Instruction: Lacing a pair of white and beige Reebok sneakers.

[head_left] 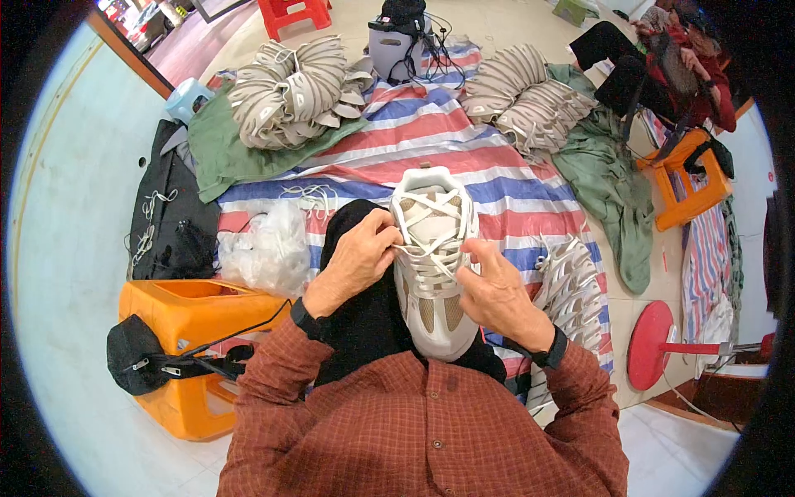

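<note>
A white and beige sneaker [437, 321] rests on my lap, its toe pointing toward me. White shoelace [431, 240] criss-crosses its tongue through the eyelets. My left hand [358, 255] is closed at the shoe's left eyelet edge, thumb and forefinger pinching the lace. On the opposite edge, my right hand [497, 291] curls its fingers in a pinch against the eyelets, seemingly on the lace; its fingertips partly hide what they grip.
Bundled shoe uppers [290, 91] lie far left, more uppers [526, 95] far right, on a striped sheet [389, 157]. Nearby are a plastic bag [267, 248], white pieces [571, 290], an orange stool [207, 302] and a red round seat [650, 344]. Another person [662, 66] sits far right.
</note>
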`<state>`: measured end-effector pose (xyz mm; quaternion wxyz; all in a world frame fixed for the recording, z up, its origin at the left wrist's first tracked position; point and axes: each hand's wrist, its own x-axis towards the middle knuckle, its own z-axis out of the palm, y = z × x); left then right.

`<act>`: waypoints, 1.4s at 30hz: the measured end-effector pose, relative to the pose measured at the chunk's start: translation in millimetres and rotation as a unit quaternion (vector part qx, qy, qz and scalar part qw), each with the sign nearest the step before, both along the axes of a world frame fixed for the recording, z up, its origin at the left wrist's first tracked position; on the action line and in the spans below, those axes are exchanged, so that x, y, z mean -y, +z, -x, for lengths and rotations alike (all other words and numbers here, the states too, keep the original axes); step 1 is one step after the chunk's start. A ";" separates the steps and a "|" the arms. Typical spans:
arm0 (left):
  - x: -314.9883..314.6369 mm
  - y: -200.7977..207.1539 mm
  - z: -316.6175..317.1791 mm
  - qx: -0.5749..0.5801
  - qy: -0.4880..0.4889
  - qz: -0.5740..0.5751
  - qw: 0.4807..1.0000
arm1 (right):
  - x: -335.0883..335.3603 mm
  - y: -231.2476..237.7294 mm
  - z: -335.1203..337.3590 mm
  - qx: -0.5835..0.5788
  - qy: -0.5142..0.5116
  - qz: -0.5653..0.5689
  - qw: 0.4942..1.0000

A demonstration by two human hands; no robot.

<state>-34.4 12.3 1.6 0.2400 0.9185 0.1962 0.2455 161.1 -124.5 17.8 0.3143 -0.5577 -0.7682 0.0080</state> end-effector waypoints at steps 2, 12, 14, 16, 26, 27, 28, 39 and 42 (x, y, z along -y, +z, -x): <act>0.4 4.9 -1.8 -0.001 0.002 -0.005 1.000 | -4.0 1.5 -3.0 0.002 0.007 -0.007 1.000; 58.7 12.3 -0.8 -0.047 0.092 -0.004 0.995 | -25.8 -6.7 -32.6 -0.102 0.033 0.161 0.981; 59.1 17.8 -0.6 -0.071 0.086 0.002 0.994 | -24.5 -4.9 -34.8 -0.133 0.033 0.180 0.974; 52.7 8.8 2.0 -0.060 0.070 0.020 0.996 | -24.8 -4.1 -36.7 -0.164 0.034 0.197 0.966; -12.1 6.5 18.7 0.024 0.018 0.439 0.898 | -20.3 -23.6 -54.2 -0.342 -0.068 0.115 0.930; -19.8 5.9 16.3 0.069 0.041 0.473 0.877 | -17.3 -28.1 -54.9 -0.377 -0.093 0.127 0.913; -30.4 1.6 13.1 0.084 0.048 0.447 0.889 | -15.0 -33.9 -53.0 -0.410 -0.092 0.131 0.898; -113.3 -35.9 -50.0 -0.118 -0.046 0.328 0.936 | 12.4 -71.2 -45.8 -0.585 -0.104 0.311 0.742; -118.3 -35.7 -59.5 -0.212 -0.025 0.407 0.888 | 16.5 -76.9 -44.6 -0.646 -0.113 0.306 0.690</act>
